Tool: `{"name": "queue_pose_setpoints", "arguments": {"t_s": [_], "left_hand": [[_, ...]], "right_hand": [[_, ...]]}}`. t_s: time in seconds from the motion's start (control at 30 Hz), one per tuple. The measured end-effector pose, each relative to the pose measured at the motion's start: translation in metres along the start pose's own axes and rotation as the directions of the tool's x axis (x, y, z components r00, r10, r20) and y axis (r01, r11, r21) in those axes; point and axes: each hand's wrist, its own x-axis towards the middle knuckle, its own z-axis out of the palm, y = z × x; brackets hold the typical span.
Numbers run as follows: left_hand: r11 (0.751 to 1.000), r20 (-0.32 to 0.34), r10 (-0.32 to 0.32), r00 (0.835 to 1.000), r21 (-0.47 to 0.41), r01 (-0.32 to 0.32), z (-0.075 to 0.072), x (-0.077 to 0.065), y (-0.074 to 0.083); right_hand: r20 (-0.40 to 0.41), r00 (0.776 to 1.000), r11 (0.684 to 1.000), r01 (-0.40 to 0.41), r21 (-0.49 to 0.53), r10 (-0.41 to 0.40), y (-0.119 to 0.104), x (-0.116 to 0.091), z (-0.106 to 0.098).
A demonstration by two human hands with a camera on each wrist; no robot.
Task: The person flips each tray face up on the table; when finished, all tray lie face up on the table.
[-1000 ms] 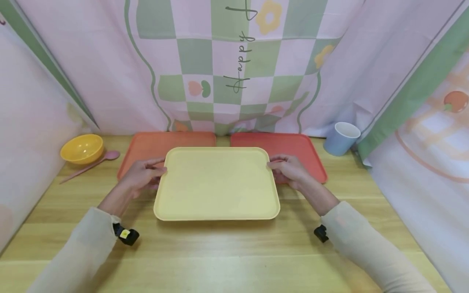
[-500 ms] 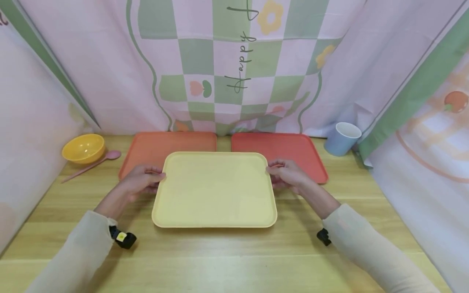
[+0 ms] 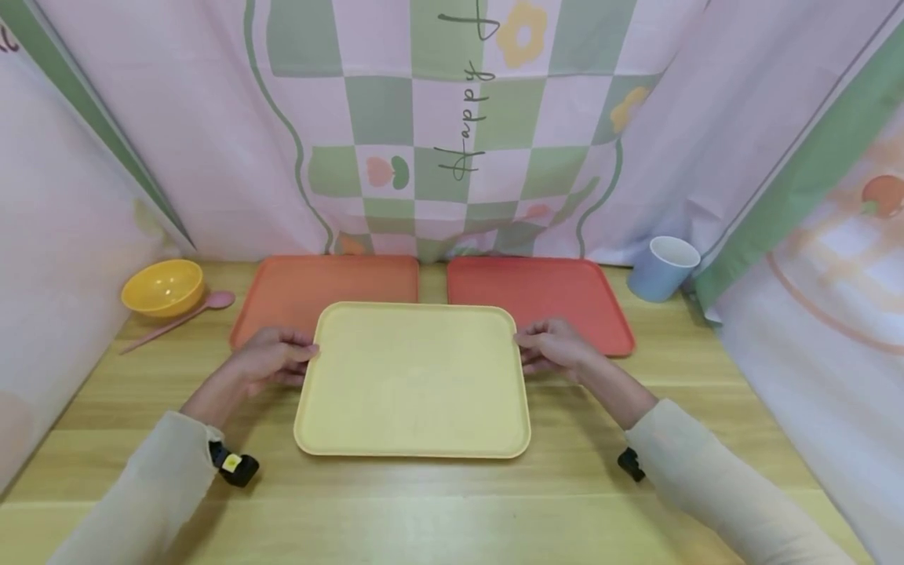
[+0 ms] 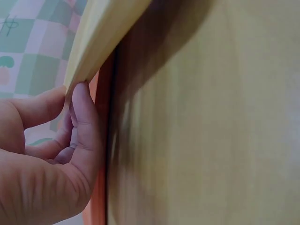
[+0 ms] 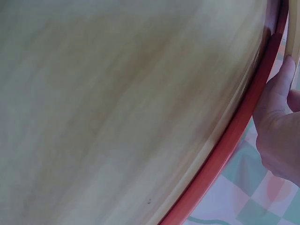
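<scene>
A pale yellow rectangular tray point(image 3: 413, 380) is held between both hands over the middle of the table. My left hand point(image 3: 271, 361) pinches its left edge, thumb on top and fingers beneath; the left wrist view shows the tray's rim point(image 4: 96, 42) between thumb and fingertips, raised above the wood. At the opposite edge my right hand point(image 3: 558, 349) pinches the rim the same way. Only part of that hand and a sliver of the tray point(image 5: 294, 33) show in the right wrist view. The tray's far edge overlaps an orange tray point(image 3: 332, 278) and a red tray point(image 3: 537, 282) in the head view.
The orange and red trays lie side by side along the back curtain point(image 3: 381, 110). At the left stand a yellow bowl point(image 3: 164, 289) and a pink spoon point(image 3: 176, 322). A blue cup point(image 3: 662, 271) stands at the back right. Wood tabletop point(image 3: 438, 510) lies in front.
Both hands have brought the yellow tray toward the person and lower, uncovering more of the orange and red trays. The grip on its edges is unchanged.
</scene>
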Motion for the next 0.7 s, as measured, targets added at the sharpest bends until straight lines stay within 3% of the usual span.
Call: {"name": "queue_pose_setpoints", "arguments": {"t_s": [0.3,0.7], "left_hand": [[0.998,-0.009,-0.030,0.999,0.048,0.031,0.0019,-0.0012,-0.0040],[0.998,0.065,-0.049,0.997,0.050,0.046,-0.0030,-0.0015,-0.0104]], "right_hand": [[-0.015,1.000,0.998,-0.013,-0.058,0.012,0.0021,0.0007,-0.0013],[0.010,0.999,0.990,-0.044,-0.136,0.045,0.0050,-0.0033,-0.0031]]}}
